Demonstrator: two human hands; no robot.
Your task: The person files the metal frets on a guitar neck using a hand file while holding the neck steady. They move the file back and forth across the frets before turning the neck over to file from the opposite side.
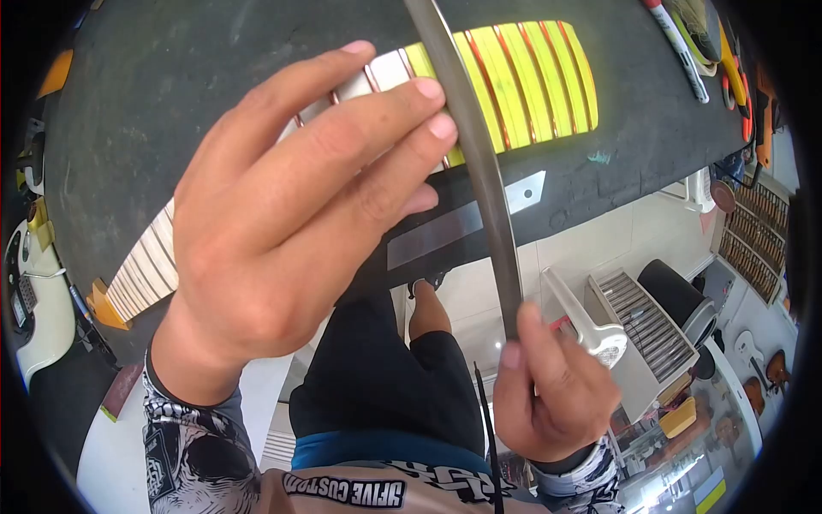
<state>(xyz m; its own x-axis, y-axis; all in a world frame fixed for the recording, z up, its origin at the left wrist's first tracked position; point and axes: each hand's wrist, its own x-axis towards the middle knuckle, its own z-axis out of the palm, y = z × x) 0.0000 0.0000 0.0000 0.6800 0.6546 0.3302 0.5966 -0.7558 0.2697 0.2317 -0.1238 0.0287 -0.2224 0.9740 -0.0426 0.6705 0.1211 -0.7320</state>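
Observation:
A guitar neck (147,261) lies across the dark mat, its frets showing between strips of white and yellow-green covering. Over the frets near its wide end runs a long, curved, half-round-looking metal file (479,158). My left hand (282,206) spreads across the neck with fingers stretched out; two fingertips touch the file's left side. The left thumb shows only partly, at the neck's near edge. Lower right, my right hand (556,385) pinches the file's near end between thumb and fingers. A flat metal strip with a hole (527,193) lies partly beneath the file.
The dark mat (668,128) covers the bench. A marker (681,51) and orange-handled tools are at the upper right. A pale guitar body (43,317) is at far left. An orange piece (106,304) adjoins the neck's narrow end. A slatted rack (642,321) stands below, right.

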